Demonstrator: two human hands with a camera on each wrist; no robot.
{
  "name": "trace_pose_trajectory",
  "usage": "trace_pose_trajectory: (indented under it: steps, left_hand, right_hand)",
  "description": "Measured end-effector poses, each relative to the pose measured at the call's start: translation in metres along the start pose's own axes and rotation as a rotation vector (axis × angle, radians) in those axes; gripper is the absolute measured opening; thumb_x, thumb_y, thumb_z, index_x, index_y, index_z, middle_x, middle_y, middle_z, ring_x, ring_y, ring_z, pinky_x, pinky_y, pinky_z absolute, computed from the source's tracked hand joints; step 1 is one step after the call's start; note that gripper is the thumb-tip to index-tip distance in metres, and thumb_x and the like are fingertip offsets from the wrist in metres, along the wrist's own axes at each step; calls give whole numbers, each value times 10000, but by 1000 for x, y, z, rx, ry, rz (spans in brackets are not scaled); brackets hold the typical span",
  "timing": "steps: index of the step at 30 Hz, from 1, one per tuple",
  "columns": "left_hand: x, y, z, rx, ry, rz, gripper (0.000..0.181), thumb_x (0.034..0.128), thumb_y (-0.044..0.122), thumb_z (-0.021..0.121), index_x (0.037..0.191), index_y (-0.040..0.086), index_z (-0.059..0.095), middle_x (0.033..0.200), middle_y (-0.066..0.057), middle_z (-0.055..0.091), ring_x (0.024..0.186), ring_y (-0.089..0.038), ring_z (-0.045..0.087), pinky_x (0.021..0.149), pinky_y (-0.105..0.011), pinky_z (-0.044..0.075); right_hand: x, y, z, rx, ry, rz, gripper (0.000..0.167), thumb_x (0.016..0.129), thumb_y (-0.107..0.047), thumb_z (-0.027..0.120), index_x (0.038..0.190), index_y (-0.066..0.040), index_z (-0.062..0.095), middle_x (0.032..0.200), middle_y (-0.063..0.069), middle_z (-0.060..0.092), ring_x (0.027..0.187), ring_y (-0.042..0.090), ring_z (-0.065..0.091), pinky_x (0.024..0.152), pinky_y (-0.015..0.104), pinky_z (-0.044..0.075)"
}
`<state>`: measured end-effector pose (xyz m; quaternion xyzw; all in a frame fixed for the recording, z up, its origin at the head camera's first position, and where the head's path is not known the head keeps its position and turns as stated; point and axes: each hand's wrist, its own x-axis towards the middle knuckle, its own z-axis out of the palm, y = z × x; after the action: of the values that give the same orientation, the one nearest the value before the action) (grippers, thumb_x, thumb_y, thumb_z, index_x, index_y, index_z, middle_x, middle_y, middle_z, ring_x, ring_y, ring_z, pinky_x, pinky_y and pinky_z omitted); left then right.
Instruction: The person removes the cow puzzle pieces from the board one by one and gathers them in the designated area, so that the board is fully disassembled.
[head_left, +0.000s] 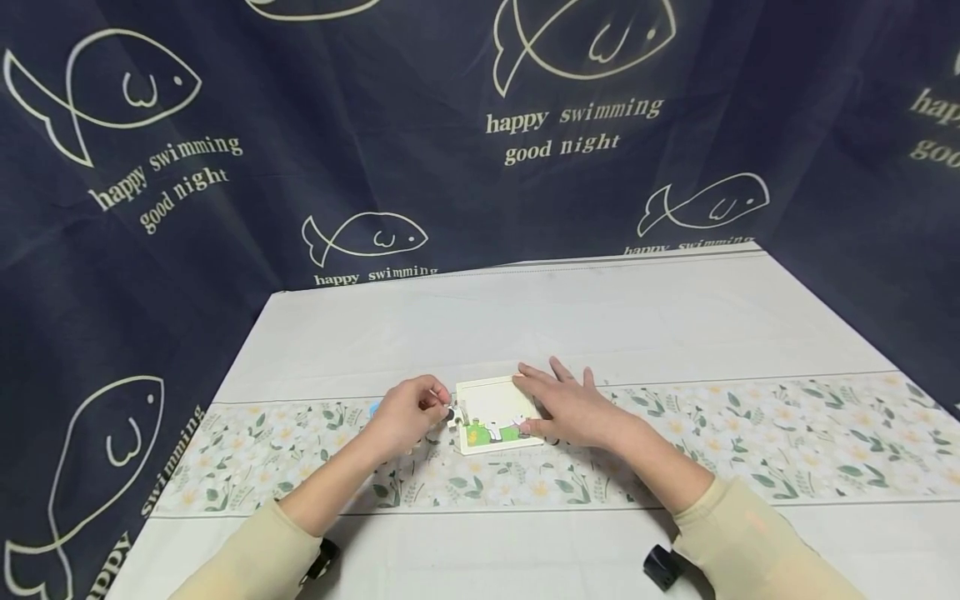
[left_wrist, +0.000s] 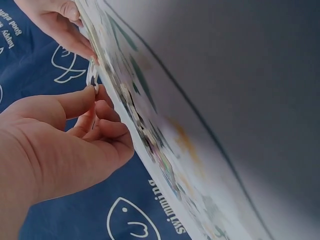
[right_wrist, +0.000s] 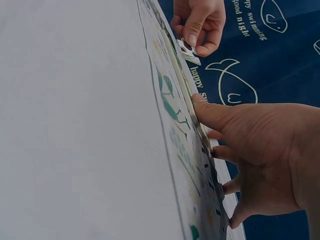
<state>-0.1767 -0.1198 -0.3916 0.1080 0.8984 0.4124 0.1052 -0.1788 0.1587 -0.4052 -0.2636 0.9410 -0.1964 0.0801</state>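
A shallow cream tray (head_left: 498, 400) lies on the floral strip, with green and white puzzle pieces (head_left: 504, 432) along its near side. At its left edge my left hand (head_left: 405, 417) pinches a small white and black puzzle piece (head_left: 454, 416) between thumb and finger; the right wrist view shows this piece (right_wrist: 189, 51) held tilted. My right hand (head_left: 573, 408) rests with spread fingers on the tray's right side, thumb near the pieces. In the left wrist view the fingers of my left hand (left_wrist: 75, 135) are curled around the pinch.
Something blue (head_left: 374, 408) shows behind my left hand. Loose pieces (left_wrist: 150, 142) lie on the cloth beneath that hand in the left wrist view. The white table (head_left: 525, 325) has a floral strip (head_left: 750, 433) across it, and a dark blue curtain (head_left: 465, 192) hangs behind.
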Motion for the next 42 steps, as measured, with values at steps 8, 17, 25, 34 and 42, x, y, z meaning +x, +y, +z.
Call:
trace_pose_trajectory:
  steps: [8, 17, 25, 34, 42]
  left_hand:
    - [-8, -4, -6, 32, -36, -30, 63, 977, 30, 643, 998, 89, 653, 801, -43, 609, 628, -163, 503, 557, -304, 429]
    - [-12, -7, -9, 80, -48, -32, 102, 952, 0, 672, 938, 99, 651, 792, -23, 607, 672, -173, 528, 603, -329, 446]
    - [-13, -7, -7, 148, -42, 7, 116, 937, -14, 683, 912, 96, 653, 777, 4, 591, 679, -151, 530, 603, -296, 463]
    - [-13, -3, -5, 191, 7, 25, 77, 942, 75, 714, 965, 119, 655, 775, 21, 567, 665, -141, 504, 595, -298, 439]
    - [-13, 0, -1, 200, 1, 41, 62, 949, 85, 710, 963, 123, 664, 799, 40, 582, 727, -148, 517, 679, -335, 455]
  right_hand:
    - [-2, 0, -1, -13, -26, -51, 471, 977, -407, 648, 1438, -356, 568, 1645, 124, 257, 1457, 568, 111, 995, 853, 60]
    - [-1, 0, -1, -1, -22, -64, 427, 976, -388, 654, 1400, -362, 604, 1644, 131, 257, 1449, 584, 103, 988, 859, 48]
    - [-2, 0, -1, -4, -18, -52, 423, 975, -393, 660, 1395, -373, 608, 1645, 119, 259, 1457, 570, 103, 994, 854, 49]
    - [-2, -2, 1, 7, 9, -74, 382, 967, -332, 691, 1333, -393, 603, 1648, 137, 239, 1449, 595, 42, 928, 895, 72]
    - [0, -1, 2, 41, -1, -161, 250, 986, -241, 659, 1181, -394, 633, 1645, 123, 253, 1429, 621, 94, 872, 918, 25]
